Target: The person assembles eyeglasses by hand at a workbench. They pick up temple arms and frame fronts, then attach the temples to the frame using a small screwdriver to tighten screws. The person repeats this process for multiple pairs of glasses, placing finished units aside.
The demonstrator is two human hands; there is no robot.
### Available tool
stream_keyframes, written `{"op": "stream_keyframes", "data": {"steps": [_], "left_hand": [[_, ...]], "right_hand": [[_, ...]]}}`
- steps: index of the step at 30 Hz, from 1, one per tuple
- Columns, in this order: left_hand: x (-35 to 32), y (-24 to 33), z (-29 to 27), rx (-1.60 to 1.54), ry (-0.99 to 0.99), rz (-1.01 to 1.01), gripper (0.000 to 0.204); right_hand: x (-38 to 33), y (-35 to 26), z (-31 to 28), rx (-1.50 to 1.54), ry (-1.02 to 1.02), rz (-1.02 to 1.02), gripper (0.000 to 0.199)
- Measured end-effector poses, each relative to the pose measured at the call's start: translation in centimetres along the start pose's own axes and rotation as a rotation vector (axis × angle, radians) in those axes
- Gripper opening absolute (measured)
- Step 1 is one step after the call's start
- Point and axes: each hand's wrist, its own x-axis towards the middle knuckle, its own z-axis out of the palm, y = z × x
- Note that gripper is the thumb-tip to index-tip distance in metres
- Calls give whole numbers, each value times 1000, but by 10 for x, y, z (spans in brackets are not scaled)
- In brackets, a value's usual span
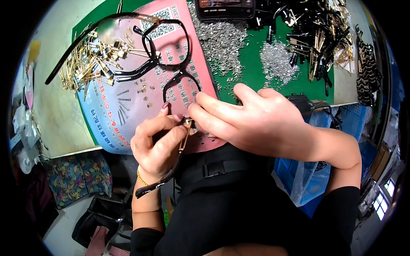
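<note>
Black glasses frame (184, 71) | mostly beyond the grip | left hand (154, 143) pinching hinge end (188, 122) | right hand (252, 117) alongside, grip unclear

A plain black garment (239, 209), its short sleeves (341, 209) stopping well above the wrists, is belted by a black strap (236, 166) with a rectangular dark buckle (213, 169). A gold-coloured beaded bracelet (141, 178) circles the left wrist (148, 182); pinkish-mauve polish coats fingernails (165, 105) on the left hand (153, 143).
</note>
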Motion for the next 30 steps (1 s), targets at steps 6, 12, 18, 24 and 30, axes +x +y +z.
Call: {"op": "stream_keyframes", "data": {"steps": [6,12,18,24,30], "left_hand": [[14,29,-6,-95,305,154,17],[50,-9,-124,301,389,-629,34],[65,-69,-140,1027,-25,-599,34],[153,45,43,70,-166,-38,15],[161,99,152,307,-476,-73,27]], "right_hand": [[-28,3,-22,236,117,155,39],[-88,43,-47,431,67,648,16],[-136,78,-55,354,186,962,15],[-118,78,-40,184,89,862,22],[-93,112,-39,142,214,869,28]]}}
